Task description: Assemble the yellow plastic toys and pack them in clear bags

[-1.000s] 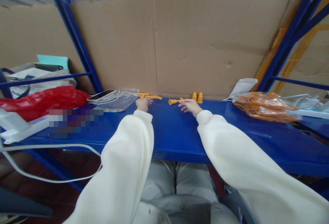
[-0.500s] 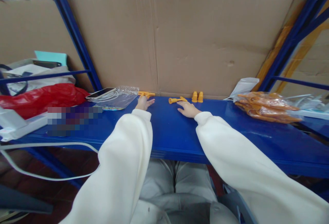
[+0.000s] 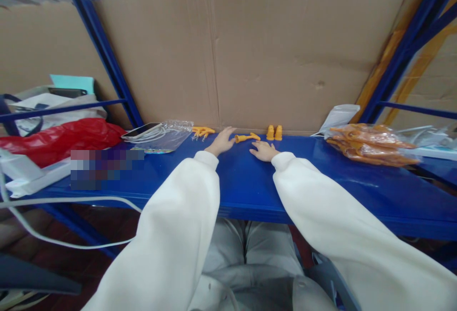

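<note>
My left hand [image 3: 221, 142] is above the blue shelf by the cardboard, fingers stretched out and nothing visible in them. Its fingertips lie close to an orange piece with a flared round end [image 3: 245, 138]; whether they touch it I cannot tell. My right hand [image 3: 263, 151] rests with spread fingers just in front of that piece's narrow end. Two small orange cup-shaped pieces [image 3: 270, 133] stand upright side by side behind my right hand. Left of my left hand lie several orange pieces with small metal ends [image 3: 203, 132].
A cardboard sheet [image 3: 285, 54] closes off the back of the blue shelf [image 3: 239, 182]. At right lies a clear bag of orange parts [image 3: 371, 146]. Toward the left are a plastic bag [image 3: 173, 137], a phone with a white cable [image 3: 143, 131], a red bag [image 3: 64, 139] and a white power strip [image 3: 39, 180].
My left hand has moved right, off the orange pieces with metal ends and toward the flared piece. My right hand has shifted slightly and stays near the same spot.
</note>
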Tool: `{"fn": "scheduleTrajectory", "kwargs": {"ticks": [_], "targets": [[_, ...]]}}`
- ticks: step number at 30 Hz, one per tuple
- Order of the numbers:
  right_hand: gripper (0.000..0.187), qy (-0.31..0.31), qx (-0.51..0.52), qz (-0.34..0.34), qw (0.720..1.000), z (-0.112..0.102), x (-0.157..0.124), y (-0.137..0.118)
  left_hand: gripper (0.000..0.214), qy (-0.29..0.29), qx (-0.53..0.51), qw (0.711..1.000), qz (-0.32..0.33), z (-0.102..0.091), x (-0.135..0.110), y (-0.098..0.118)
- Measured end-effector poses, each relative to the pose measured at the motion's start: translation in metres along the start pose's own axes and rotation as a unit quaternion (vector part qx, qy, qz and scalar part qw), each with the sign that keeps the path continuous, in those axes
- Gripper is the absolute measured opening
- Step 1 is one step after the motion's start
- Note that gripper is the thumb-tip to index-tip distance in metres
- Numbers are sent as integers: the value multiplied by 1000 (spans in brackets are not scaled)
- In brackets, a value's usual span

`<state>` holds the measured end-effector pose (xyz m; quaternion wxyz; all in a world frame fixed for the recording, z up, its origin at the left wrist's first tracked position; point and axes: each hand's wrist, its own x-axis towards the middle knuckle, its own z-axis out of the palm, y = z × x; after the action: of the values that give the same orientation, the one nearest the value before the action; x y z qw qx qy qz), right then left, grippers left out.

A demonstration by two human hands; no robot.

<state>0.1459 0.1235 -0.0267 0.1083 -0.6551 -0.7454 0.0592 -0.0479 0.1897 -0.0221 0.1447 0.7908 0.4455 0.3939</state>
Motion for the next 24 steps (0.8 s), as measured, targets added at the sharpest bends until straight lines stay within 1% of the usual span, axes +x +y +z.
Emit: {"fn": "scheduleTrajectory", "kwargs": {"ticks": [1, 3, 4, 6, 7, 9, 12, 15, 18, 21, 24], "targets": [[53, -1, 2, -2, 1000, 0, 0, 0, 43, -36, 25, 999, 21, 5, -1, 3], [53, -3, 4, -4, 1000, 0, 0, 0, 44, -99, 73, 992, 19, 12, -4, 5], [53, -5, 5, -3, 1000, 0, -1, -1, 41, -121, 94, 988, 12, 14, -5, 4], [53, -7, 7, 0, 1000, -2, -3, -3, 33, -142, 126, 982, 11, 15, -5, 3], [53, -7, 7, 1, 1000, -3, -4, -3, 29, -142, 139, 980, 21, 14, -5, 2], [52, -6, 6, 2, 1000, -4, -5, -4, 26, -124, 159, 978, 47, 12, -4, 1], [52, 0, 6, -1, 1000, -4, -5, -4, 27, -71, 166, 981, 69, 10, -2, 5], [53, 9, 12, -6, 1000, -3, -4, -3, 23, -16, 137, 989, 62, 10, -2, 14], [55, 18, 22, -20, 999, -1, -3, -2, 24, 19, 87, 995, 51, 10, -2, 20], [56, 20, 26, -34, 999, 0, -2, -2, 28, 25, 68, 997, 26, 12, -3, 18], [55, 18, 29, -38, 999, 1, -1, -1, 33, -5, 58, 998, -32, 15, -4, 9]]}}
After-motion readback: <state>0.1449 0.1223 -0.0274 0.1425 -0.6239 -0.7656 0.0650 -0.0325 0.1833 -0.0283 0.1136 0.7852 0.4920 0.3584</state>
